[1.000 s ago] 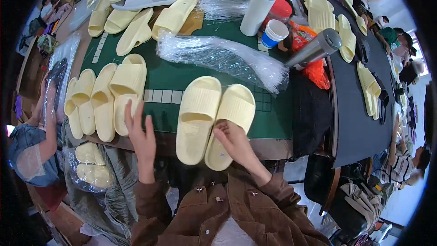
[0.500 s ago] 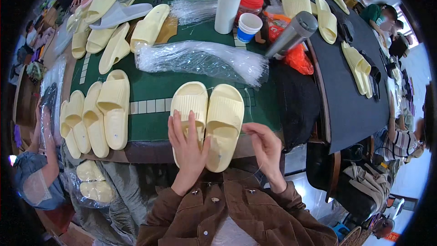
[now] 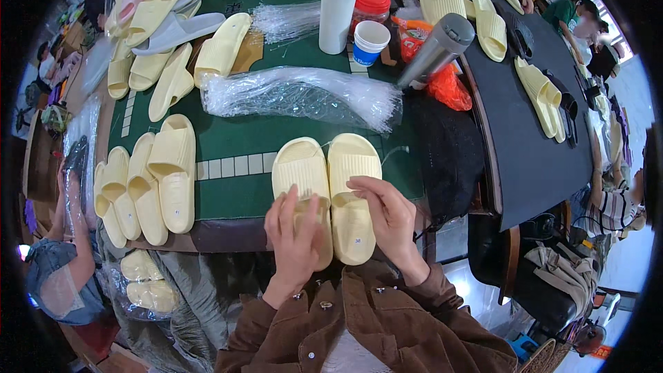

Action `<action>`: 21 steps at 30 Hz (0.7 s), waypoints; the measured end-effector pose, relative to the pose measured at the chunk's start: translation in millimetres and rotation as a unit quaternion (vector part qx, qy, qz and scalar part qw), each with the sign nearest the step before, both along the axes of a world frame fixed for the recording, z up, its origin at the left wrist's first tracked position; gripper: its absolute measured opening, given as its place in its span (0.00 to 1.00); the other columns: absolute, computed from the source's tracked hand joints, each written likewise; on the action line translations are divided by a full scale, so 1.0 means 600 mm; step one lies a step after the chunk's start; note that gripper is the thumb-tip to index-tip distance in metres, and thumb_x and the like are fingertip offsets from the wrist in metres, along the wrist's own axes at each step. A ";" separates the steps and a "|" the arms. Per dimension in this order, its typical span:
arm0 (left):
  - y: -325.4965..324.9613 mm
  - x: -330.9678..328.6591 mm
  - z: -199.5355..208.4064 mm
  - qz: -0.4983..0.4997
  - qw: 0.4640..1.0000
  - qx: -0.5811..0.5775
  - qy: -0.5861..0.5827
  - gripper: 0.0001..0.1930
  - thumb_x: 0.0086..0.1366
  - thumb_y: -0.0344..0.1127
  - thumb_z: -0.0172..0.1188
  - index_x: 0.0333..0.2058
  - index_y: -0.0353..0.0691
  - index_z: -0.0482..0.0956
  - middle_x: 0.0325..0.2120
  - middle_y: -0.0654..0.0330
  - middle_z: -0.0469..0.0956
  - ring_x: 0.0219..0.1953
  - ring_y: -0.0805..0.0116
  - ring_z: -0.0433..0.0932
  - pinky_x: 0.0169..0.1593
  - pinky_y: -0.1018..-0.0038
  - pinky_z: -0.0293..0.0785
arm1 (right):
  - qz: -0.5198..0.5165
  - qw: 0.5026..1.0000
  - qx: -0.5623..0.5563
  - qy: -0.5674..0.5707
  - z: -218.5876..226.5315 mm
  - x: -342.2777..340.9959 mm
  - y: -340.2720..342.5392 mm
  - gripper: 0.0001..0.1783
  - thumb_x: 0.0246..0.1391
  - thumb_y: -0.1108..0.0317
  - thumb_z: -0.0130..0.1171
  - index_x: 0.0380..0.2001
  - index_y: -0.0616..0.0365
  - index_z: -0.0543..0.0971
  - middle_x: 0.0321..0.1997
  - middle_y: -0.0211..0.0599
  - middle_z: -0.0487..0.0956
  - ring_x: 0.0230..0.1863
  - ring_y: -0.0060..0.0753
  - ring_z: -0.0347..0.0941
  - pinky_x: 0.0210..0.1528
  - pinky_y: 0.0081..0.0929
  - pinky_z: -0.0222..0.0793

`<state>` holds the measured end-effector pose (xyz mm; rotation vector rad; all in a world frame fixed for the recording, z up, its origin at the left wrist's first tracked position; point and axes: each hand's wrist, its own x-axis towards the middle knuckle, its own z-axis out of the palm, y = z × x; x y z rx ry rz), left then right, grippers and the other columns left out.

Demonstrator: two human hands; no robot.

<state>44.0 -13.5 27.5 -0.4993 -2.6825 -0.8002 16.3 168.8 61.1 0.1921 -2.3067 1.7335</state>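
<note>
A pair of cream ribbed slippers lies side by side at the near edge of the green mat, toes away from me. Over the left slipper [image 3: 301, 166] is my left hand [image 3: 293, 238], its fingers bent and apart, partly covering the footbed. My right hand [image 3: 392, 220] is closed in a pinch at the strap opening of the right slipper [image 3: 354, 166]. What its fingertips hold, if anything, is too small to make out. Past the slippers lies a bundle of thin clear plastic ties [image 3: 304, 97], and a loose strand [image 3: 395, 149] curves beside the right slipper.
Several cream slippers [image 3: 173, 179] line the mat's left side, with a mixed pile [image 3: 166, 21] behind. A white bottle [image 3: 337, 17], paper cup [image 3: 371, 41], red-lidded jar [image 3: 371, 5] and steel tumbler [image 3: 440, 45] stand beyond the ties. More slippers rest on the dark table [image 3: 532, 166] at right.
My right hand has moved left from beside the pair to over the right slipper. My left hand has lifted its fingers off the left strap and bent them. The view has shifted slightly.
</note>
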 end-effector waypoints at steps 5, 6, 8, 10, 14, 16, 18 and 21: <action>0.018 -0.017 -0.003 -0.167 0.973 0.151 0.057 0.26 0.48 0.22 0.63 0.50 0.42 0.77 0.49 0.55 0.74 0.50 0.52 0.73 0.49 0.60 0.70 | 0.018 0.989 -0.122 -0.077 -0.006 0.014 -0.010 0.13 0.59 0.82 0.53 0.46 0.66 0.77 0.42 0.42 0.83 0.47 0.33 0.80 0.47 0.24 0.77; 0.023 -0.016 0.000 -0.183 0.967 0.164 0.062 0.23 0.48 0.22 0.62 0.46 0.40 0.79 0.43 0.58 0.77 0.45 0.55 0.76 0.46 0.62 0.72 | 0.017 0.990 -0.120 -0.074 -0.005 0.013 -0.011 0.12 0.59 0.82 0.53 0.46 0.65 0.78 0.42 0.42 0.83 0.46 0.32 0.81 0.46 0.24 0.77; 0.029 -0.021 0.008 -0.208 0.952 0.219 0.046 0.21 0.51 0.21 0.60 0.46 0.39 0.79 0.40 0.57 0.79 0.44 0.56 0.77 0.46 0.64 0.72 | 0.014 0.991 -0.117 -0.067 -0.003 0.013 -0.012 0.12 0.58 0.82 0.54 0.45 0.64 0.78 0.41 0.41 0.83 0.45 0.32 0.81 0.44 0.24 0.77; 0.027 -0.023 0.018 -0.200 0.939 0.278 -0.004 0.18 0.56 0.21 0.58 0.46 0.38 0.79 0.38 0.56 0.80 0.44 0.57 0.78 0.48 0.65 0.73 | 0.003 1.000 0.001 -0.015 -0.003 0.012 -0.002 0.12 0.56 0.82 0.55 0.43 0.63 0.79 0.40 0.41 0.83 0.42 0.34 0.82 0.42 0.25 0.77; -0.005 -0.029 0.061 -0.105 0.899 0.394 -0.159 0.13 0.66 0.24 0.49 0.47 0.34 0.78 0.37 0.54 0.81 0.45 0.62 0.79 0.51 0.68 0.72 | 0.035 0.987 0.148 0.057 -0.009 0.018 0.019 0.12 0.51 0.83 0.58 0.39 0.61 0.80 0.37 0.41 0.82 0.37 0.40 0.81 0.39 0.30 0.77; -0.015 -0.029 0.064 -0.044 0.851 0.473 -0.225 0.15 0.70 0.28 0.44 0.50 0.31 0.75 0.37 0.55 0.82 0.44 0.67 0.78 0.52 0.71 0.70 | 0.036 0.981 0.181 0.062 -0.027 0.023 0.024 0.12 0.49 0.82 0.59 0.38 0.61 0.80 0.37 0.41 0.81 0.38 0.42 0.80 0.39 0.32 0.77; -0.029 -0.031 0.056 -0.026 0.836 0.506 -0.209 0.16 0.71 0.28 0.44 0.52 0.31 0.74 0.34 0.56 0.82 0.42 0.68 0.78 0.52 0.72 0.70 | 0.035 0.977 0.197 0.071 -0.031 0.028 0.025 0.11 0.48 0.82 0.59 0.36 0.61 0.80 0.36 0.40 0.80 0.38 0.43 0.79 0.39 0.33 0.76; -0.064 -0.033 0.051 -0.006 0.872 0.450 -0.193 0.18 0.73 0.28 0.42 0.57 0.31 0.70 0.34 0.59 0.76 0.42 0.71 0.74 0.53 0.72 0.68 | 0.024 0.977 0.195 0.081 -0.029 0.034 0.030 0.10 0.47 0.82 0.59 0.34 0.60 0.79 0.35 0.39 0.80 0.36 0.43 0.78 0.37 0.34 0.75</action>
